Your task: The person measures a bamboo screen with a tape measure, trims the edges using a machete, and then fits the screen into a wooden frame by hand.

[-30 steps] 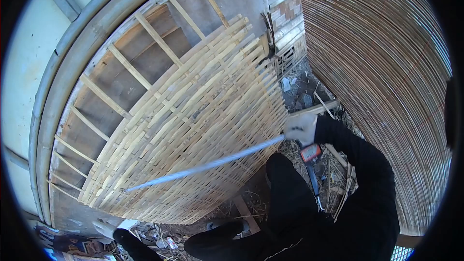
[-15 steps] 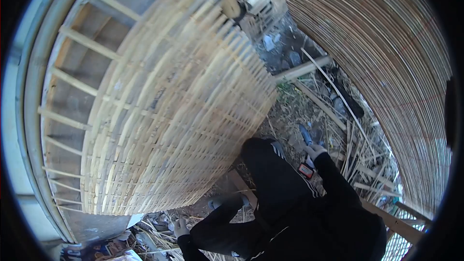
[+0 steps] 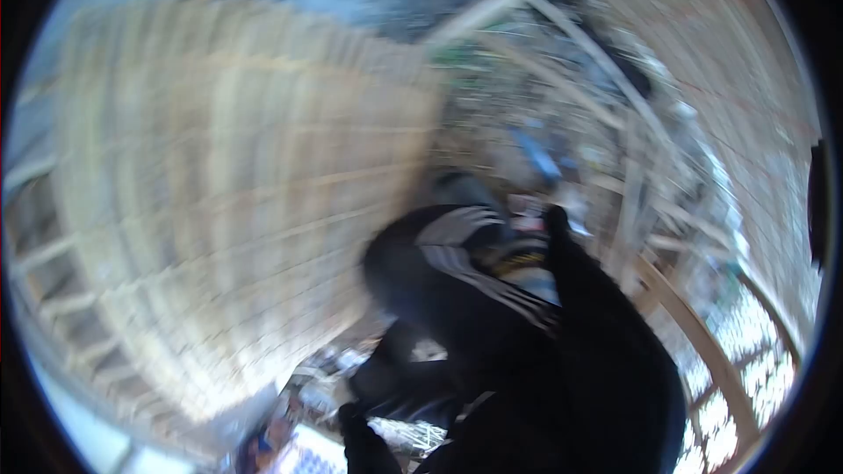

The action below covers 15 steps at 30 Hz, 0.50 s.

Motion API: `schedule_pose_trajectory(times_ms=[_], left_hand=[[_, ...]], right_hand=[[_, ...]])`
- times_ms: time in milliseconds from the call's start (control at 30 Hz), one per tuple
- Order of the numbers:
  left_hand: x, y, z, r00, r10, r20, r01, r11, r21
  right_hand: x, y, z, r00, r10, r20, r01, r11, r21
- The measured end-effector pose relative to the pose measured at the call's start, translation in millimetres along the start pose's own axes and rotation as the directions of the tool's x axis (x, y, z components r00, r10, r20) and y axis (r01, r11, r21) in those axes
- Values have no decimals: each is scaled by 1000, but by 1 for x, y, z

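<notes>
Everything is smeared by motion. The woven bamboo panel (image 3: 219,184) stands leaning at the left, filling that side, just beside the person's bent knee (image 3: 457,254) in dark striped trousers. The right hand (image 3: 555,218) is stretched past the knee over the littered ground (image 3: 562,123), and the left hand (image 3: 353,417) is low near the panel's foot. The hands are well apart, and I cannot tell whether either grips anything

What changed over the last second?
The tape stretched across the mat is gone, and the right hand has dropped from the mat's edge to beside the knee. The view swung and blurred, so what the hand holds cannot be told. The mat stays standing.
</notes>
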State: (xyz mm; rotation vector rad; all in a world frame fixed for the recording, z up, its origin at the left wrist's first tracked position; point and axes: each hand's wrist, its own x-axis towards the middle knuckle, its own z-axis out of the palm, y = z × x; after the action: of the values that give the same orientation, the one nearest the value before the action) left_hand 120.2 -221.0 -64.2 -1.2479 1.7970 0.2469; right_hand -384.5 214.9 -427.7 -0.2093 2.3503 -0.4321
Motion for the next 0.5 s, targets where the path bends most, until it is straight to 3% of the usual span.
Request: schedule_pose_trajectory(times_ms=[33,67,100,133,167,200,233,367,400,500], left_hand=[[33,-79,82,980,134,-145,-101,972,214],[-8,-26,35,912,235,-337,-248,969,3],[-31,35,6,920,-354,-167,191,779,-597],[-45,60,-13,925,-335,-177,158,766,-623],[-59,88,-29,898,-393,-200,201,769,-606],[-77,118,-57,920,-302,-250,120,824,-554],[-82,130,-57,899,-324,-295,106,814,-571],[-63,107,-53,879,-268,-395,45,871,-490],[-66,113,-64,917,-278,-286,108,863,-493],[-74,135,-75,873,-326,-362,183,908,-377]], right_hand=[[-1,6,7,999,16,-33,-14,998,65],[8,13,16,998,31,-54,-23,991,135],[15,23,18,996,65,-58,-53,980,192],[24,28,23,994,99,-37,-88,968,236],[31,35,27,991,132,-10,-125,957,261],[34,37,27,987,158,19,-158,950,271],[37,38,27,983,177,40,-181,945,274],[44,29,17,972,216,97,-234,937,258],[45,26,16,971,216,104,-236,935,264],[49,12,17,967,220,130,-249,926,284]])
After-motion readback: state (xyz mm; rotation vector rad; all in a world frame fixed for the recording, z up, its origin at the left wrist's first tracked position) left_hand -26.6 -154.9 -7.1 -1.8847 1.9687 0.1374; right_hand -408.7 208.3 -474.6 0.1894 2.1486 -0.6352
